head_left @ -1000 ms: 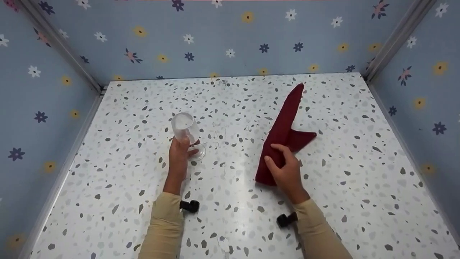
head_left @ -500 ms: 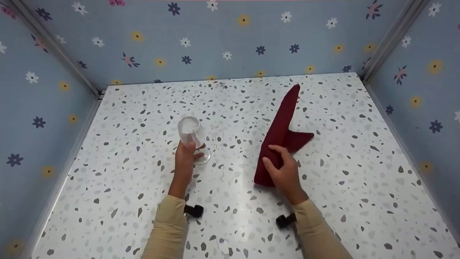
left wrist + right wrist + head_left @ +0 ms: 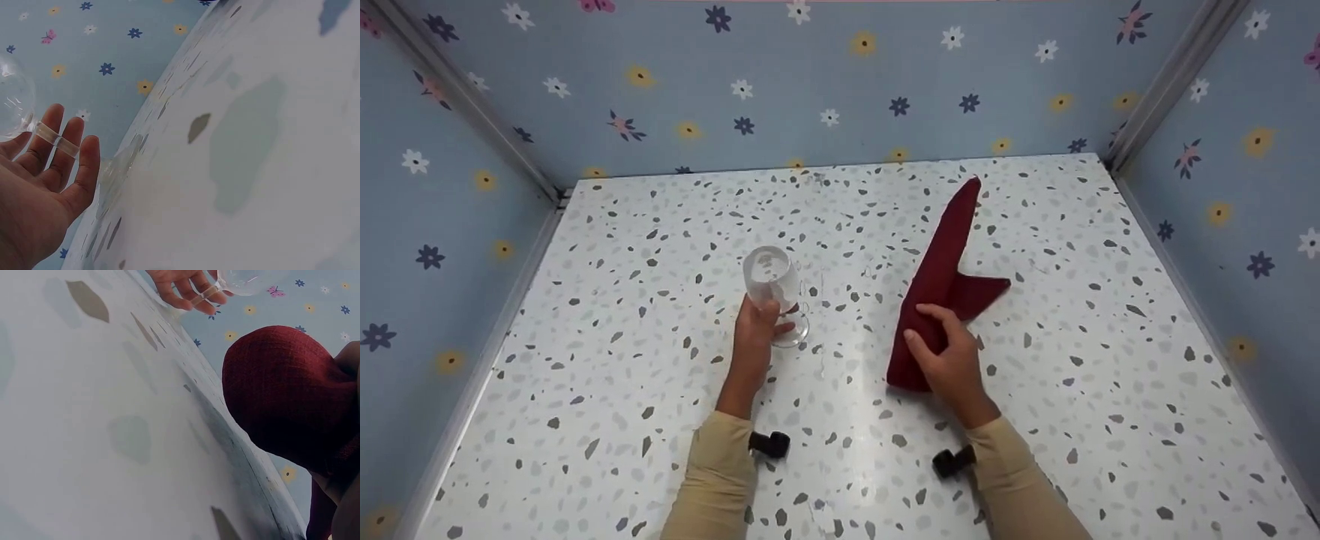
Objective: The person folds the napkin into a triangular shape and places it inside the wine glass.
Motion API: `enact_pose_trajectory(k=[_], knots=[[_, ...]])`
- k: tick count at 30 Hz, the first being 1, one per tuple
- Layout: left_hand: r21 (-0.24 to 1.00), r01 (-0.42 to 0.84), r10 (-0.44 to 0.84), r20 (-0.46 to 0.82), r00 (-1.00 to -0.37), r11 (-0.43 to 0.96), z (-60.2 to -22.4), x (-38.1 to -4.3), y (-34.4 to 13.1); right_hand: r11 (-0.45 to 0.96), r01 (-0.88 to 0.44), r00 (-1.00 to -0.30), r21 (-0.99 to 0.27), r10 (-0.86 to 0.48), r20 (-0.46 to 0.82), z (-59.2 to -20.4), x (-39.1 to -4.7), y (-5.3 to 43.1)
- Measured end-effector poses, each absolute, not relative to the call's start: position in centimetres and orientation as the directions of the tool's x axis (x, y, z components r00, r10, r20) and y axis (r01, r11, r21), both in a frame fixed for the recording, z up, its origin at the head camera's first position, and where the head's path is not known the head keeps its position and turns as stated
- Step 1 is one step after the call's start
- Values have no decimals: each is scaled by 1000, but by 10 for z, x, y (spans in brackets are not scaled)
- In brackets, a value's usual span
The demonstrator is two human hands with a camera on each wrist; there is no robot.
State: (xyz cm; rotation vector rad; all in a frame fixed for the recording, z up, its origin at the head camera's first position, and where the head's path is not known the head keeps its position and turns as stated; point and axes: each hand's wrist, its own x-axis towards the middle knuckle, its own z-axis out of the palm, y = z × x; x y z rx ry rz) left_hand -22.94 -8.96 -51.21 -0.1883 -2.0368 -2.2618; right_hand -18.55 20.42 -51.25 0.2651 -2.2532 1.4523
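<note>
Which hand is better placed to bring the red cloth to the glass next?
Right, most likely: the right hand holds the red cloth, while the left hand is occupied gripping the glass.

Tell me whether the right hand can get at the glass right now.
Probably not without letting go first: the right hand holds the red cloth, and the left hand grips the glass. The way across looks free, though, with nothing standing on the table between cloth and glass.

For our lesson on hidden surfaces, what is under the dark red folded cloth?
Shaded terrazzo-patterned tabletop shows beneath the cloth in the right wrist view; anything farther under is covered.
</note>
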Motion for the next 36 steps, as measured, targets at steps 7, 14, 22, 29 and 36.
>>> enact_pose_trajectory(k=[7, 14, 22, 29, 36], knots=[[983, 145, 19, 149, -989, -112, -510, -227, -84, 444, -389, -884, -807, 66, 462, -513, -185, 204], [980, 158, 14, 161, -987, -119, -509, -226, -76, 452, -373, -891, -810, 68, 448, -513, -185, 204], [981, 133, 48, 141, -989, -138, -508, -223, -69, 438, -366, -898, -821, 65, 435, -514, -185, 203], [988, 96, 81, 106, -991, -119, -480, -210, -59, 421, -364, -897, -831, 81, 434, -513, -186, 202], [991, 88, 101, 98, -990, -104, -483, -211, -55, 434, -360, -893, -826, 95, 440, -514, -187, 199]])
